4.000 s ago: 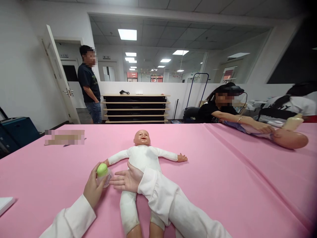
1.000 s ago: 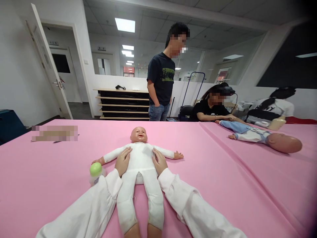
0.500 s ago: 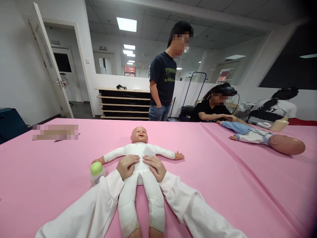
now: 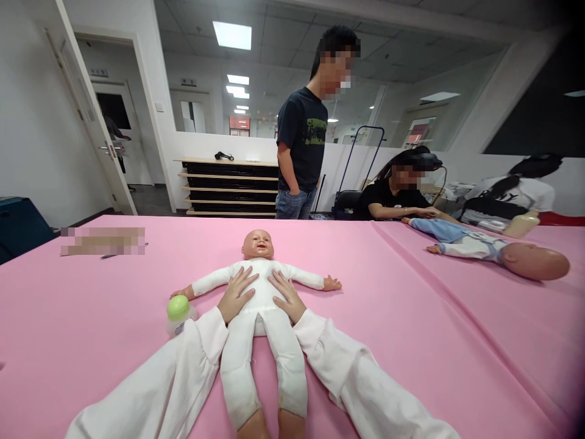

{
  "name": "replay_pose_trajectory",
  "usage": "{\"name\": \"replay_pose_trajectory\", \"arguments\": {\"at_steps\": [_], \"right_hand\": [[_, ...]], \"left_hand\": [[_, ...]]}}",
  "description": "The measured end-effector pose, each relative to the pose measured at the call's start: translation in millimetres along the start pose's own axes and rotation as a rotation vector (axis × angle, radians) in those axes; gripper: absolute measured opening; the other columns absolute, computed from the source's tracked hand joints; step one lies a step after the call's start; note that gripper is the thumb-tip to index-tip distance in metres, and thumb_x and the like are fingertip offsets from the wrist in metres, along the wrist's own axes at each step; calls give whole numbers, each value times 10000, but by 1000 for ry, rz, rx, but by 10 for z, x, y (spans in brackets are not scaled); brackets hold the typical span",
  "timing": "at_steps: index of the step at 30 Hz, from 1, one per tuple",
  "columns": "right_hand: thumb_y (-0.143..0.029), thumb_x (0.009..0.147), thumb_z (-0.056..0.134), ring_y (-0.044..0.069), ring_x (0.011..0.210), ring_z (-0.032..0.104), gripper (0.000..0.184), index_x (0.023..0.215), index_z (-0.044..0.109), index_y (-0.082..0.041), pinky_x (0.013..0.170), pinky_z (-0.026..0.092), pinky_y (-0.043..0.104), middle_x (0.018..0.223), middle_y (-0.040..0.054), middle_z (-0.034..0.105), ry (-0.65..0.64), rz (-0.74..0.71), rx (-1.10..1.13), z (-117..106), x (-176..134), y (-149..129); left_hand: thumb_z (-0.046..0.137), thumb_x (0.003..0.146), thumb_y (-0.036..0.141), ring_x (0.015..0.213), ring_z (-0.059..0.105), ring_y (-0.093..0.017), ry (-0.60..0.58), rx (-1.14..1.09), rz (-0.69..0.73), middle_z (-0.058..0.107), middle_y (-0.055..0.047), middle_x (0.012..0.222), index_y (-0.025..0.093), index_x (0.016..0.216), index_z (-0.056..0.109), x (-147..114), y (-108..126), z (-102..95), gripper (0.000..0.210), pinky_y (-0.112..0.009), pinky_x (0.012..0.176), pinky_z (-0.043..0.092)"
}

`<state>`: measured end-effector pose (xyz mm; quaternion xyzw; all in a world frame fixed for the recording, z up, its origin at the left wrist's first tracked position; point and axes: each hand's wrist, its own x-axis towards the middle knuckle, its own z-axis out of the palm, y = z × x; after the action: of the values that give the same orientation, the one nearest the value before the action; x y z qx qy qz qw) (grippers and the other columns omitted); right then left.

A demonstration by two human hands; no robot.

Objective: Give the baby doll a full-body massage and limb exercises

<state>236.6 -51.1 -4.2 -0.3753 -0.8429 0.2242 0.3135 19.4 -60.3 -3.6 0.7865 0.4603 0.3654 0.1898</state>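
A baby doll [image 4: 260,299] with a white cloth body lies on its back, arms stretched out sideways, its head away from me and its legs toward me. My left hand [image 4: 237,295] rests on the left side of its torso with the fingers spread. On the opposite side of the torso lies my right hand [image 4: 287,296], fingers also spread and pointing up toward the chest. Neither hand grips anything. Beside my left sleeve stands a small bottle [image 4: 178,314] with a green cap, close to one of the doll's hands.
The pink-covered table [image 4: 114,341] spans the view. A second doll [image 4: 479,247] in blue and white lies at the right, near a seated person [image 4: 397,189] and a cream bottle [image 4: 521,224]. Another person [image 4: 301,134] stands behind the table. A blurred-out item [image 4: 105,241] lies far left.
Both hands have opened from fingers held together to fingers spread, and the fingertips reach slightly higher up the doll's chest. The view has shifted a little.
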Motion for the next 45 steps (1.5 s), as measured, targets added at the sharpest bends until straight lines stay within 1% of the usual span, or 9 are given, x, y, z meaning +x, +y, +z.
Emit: {"name": "replay_pose_trajectory", "arguments": {"at_steps": [6, 13, 21, 24, 28, 32, 36, 40, 45], "right_hand": [[-512, 837, 379, 252, 1364, 84, 561, 1335, 369, -254, 1069, 59, 558, 1461, 46, 186, 124, 174, 52, 66, 25, 105], [-287, 814, 398, 193, 1304, 308, 435, 1213, 528, -168, 1096, 230, 421, 1383, 78, 372, 424, 292, 188, 102, 35, 217], [-219, 772, 472, 208, 912, 604, 212, 874, 653, -173, 872, 473, 406, 925, 81, 669, 661, 144, 41, 34, 9, 66], [-216, 806, 461, 194, 883, 610, 205, 854, 658, -187, 842, 480, 384, 884, 66, 678, 564, -2, 17, -22, 14, -39], [-230, 832, 468, 179, 989, 596, 222, 928, 666, -205, 914, 449, 376, 1008, 55, 668, 286, -110, 42, -108, 157, -175], [-226, 827, 489, 191, 1138, 510, 275, 1066, 622, -195, 1005, 369, 401, 1147, 64, 610, 54, -138, 2, -136, 429, -290], [-185, 846, 432, 197, 1144, 493, 311, 1113, 590, -182, 1023, 324, 430, 1191, 74, 577, 24, -77, -108, -77, 597, -314], [-243, 883, 374, 187, 1263, 361, 382, 1252, 469, -222, 1080, 185, 476, 1329, 41, 458, 40, 42, -148, -10, 581, -281], [-272, 892, 354, 183, 1299, 299, 374, 1247, 472, -266, 1080, 139, 492, 1375, 19, 399, 47, 166, -241, 7, 528, -282]], "left_hand": [[406, 868, 331, 1344, 194, -216, 176, -145, -153, 329, -38, 1417, 227, 1245, 492, 28, -100, 80, 400, -465, 1098, 148], [359, 779, 82, 1236, 415, -166, 336, -186, -200, 510, -28, 1281, 184, 1104, 614, 35, -105, 23, 425, -390, 1088, 273], [379, 684, 25, 986, 614, -192, 479, -62, -193, 679, -40, 1002, 170, 908, 683, -11, -97, -17, 405, -413, 952, 454], [395, 670, 26, 915, 634, -177, 478, -38, -30, 696, -24, 930, 188, 840, 684, -11, -22, -56, 372, -382, 890, 497], [401, 672, 20, 902, 634, -153, 334, -41, 182, 701, -14, 902, 194, 854, 681, 86, 165, -118, 377, -342, 867, 504], [410, 710, 44, 1021, 591, -160, 193, -36, 295, 661, -38, 1053, 194, 989, 656, 261, 276, -120, 400, -363, 940, 454], [415, 795, 148, 1185, 471, -165, 96, -66, 204, 544, -54, 1247, 189, 1169, 559, 381, 208, -44, 403, -387, 1034, 349], [356, 881, 312, 1301, 308, -167, 9, -51, 77, 435, -14, 1351, 248, 1243, 487, 403, 100, 0, 390, -446, 1093, 182], [304, 902, 323, 1327, 248, -181, 6, 16, -57, 401, 3, 1375, 295, 1263, 453, 384, 22, -27, 392, -517, 1080, 53]]}}
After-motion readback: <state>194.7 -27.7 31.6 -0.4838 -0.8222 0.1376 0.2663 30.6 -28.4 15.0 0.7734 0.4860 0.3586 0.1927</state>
